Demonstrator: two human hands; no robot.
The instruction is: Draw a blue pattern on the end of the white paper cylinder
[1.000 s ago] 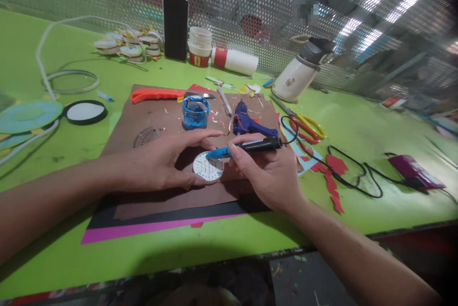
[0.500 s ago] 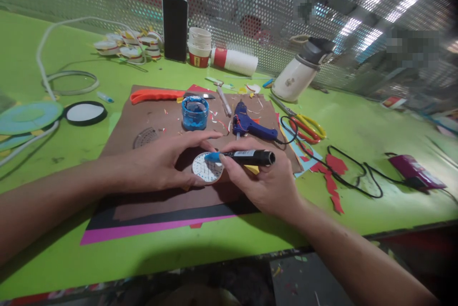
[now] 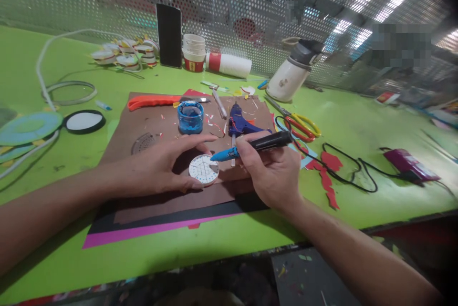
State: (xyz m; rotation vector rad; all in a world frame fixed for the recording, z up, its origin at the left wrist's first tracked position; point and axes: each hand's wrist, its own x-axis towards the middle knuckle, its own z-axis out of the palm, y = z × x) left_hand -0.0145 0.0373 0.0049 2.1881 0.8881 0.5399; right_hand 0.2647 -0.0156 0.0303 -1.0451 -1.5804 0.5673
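A small white disc (image 3: pixel 203 169) marked with a grid of lines lies on brown paper (image 3: pixel 157 125). My left hand (image 3: pixel 168 163) curls round the disc's left side, thumb and forefinger pinching its rim. My right hand (image 3: pixel 274 170) grips a black marker (image 3: pixel 255 146) whose blue tip hovers just above the disc's right edge. A blue pot of paint (image 3: pixel 190 116) stands behind the disc.
A blue glue gun (image 3: pixel 240 124) and yellow-and-red scissors (image 3: pixel 298 122) lie behind my right hand. An orange knife (image 3: pixel 153 101), paper cups (image 3: pixel 194 52), a black phone (image 3: pixel 169 35), a white jug (image 3: pixel 291 75), black cable (image 3: pixel 345 168) and red scraps (image 3: pixel 326 172) surround the work.
The marker rose from lying low over the disc to a tilted hold, its tip now at the disc's right edge. My left hand stayed on the disc.
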